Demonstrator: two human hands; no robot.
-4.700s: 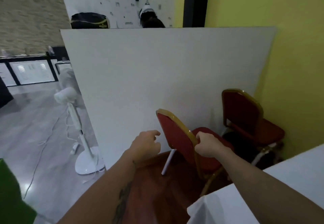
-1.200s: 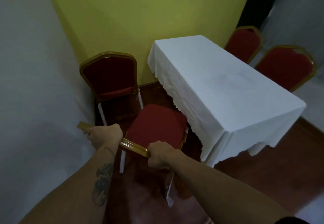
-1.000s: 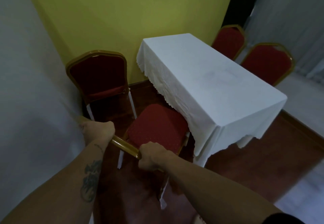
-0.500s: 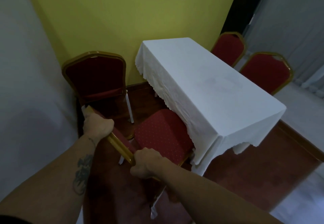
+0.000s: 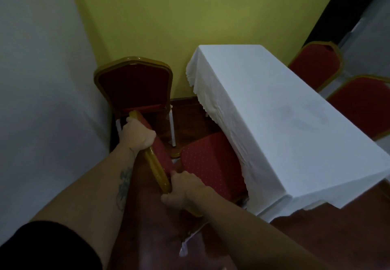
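Note:
A red padded chair (image 5: 209,164) with a gold frame stands right below me, its seat tucked partly under the white-clothed table (image 5: 285,126). My left hand (image 5: 137,133) grips the far end of the chair's gold backrest top. My right hand (image 5: 183,189) grips the near corner of the same backrest. The backrest runs diagonally between my hands. The chair's legs are mostly hidden by my arms.
A second red and gold chair (image 5: 135,86) stands against the yellow wall (image 5: 190,12), just beyond my left hand. Two more red chairs (image 5: 316,64) sit on the table's far side. A white partition (image 5: 42,79) closes off the left. The floor (image 5: 316,227) is dark red-brown.
The chair has turned and slid toward the table, its seat now partly under the cloth. My left hand moved forward and my right hand drew back with the backrest. The camera tilted further down.

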